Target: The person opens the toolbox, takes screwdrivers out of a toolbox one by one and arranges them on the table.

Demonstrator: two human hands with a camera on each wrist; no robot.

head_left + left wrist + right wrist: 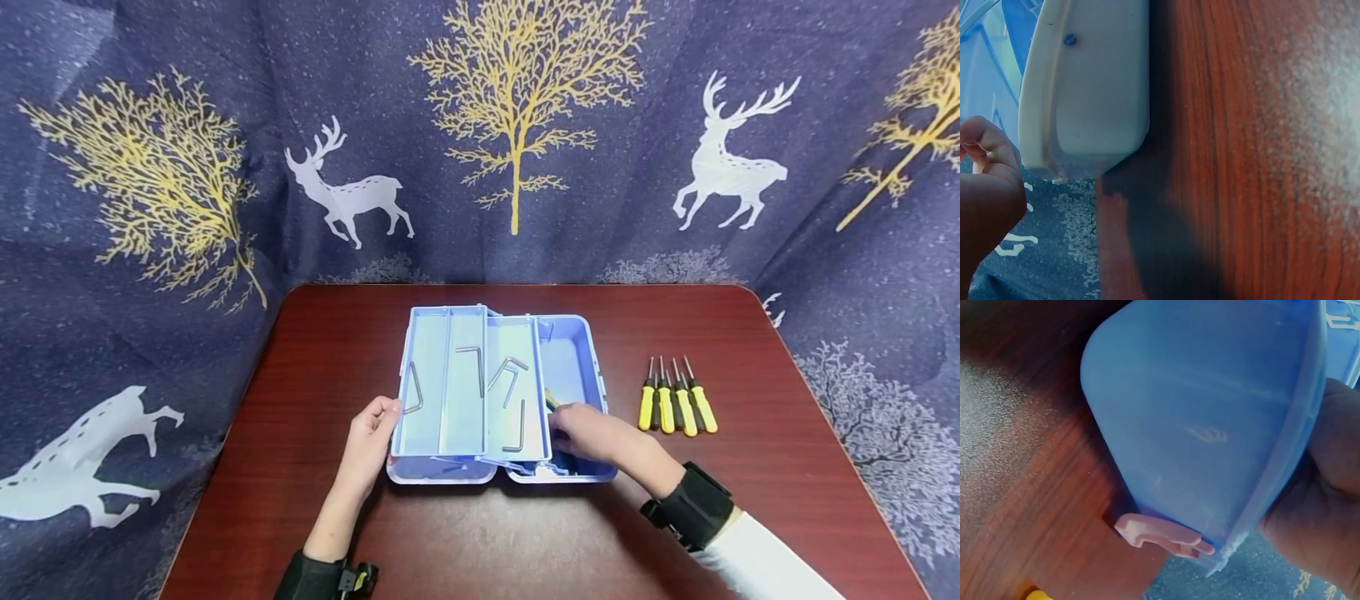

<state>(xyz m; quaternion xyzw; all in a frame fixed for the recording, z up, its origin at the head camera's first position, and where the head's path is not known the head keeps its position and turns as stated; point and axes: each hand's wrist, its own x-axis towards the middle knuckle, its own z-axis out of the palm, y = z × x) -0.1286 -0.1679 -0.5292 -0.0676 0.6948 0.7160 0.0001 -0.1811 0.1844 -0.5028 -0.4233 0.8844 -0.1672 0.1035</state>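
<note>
A light blue cantilever toolbox [465, 471] stands unfolded on the table. My left hand [371, 429] pinches the left edge of its upper left tray [427, 333]; the left wrist view shows those fingers [988, 140] curled by the box. My right hand [588, 432] reaches into the deep right compartment [566, 350], its fingertips hidden by the box and tray. Right by those fingers a yellow-and-dark tool [551, 400] partly shows; its kind and whether I grip it cannot be made out. Hex keys lie in the trays, one hex key [480, 371] in the middle section.
Several yellow-and-black screwdrivers [677, 400] lie in a row right of the toolbox. A pink latch [1160, 532] sticks out from the box wall in the right wrist view. The dark red table [337, 342] ends at a patterned cloth [480, 167] behind.
</note>
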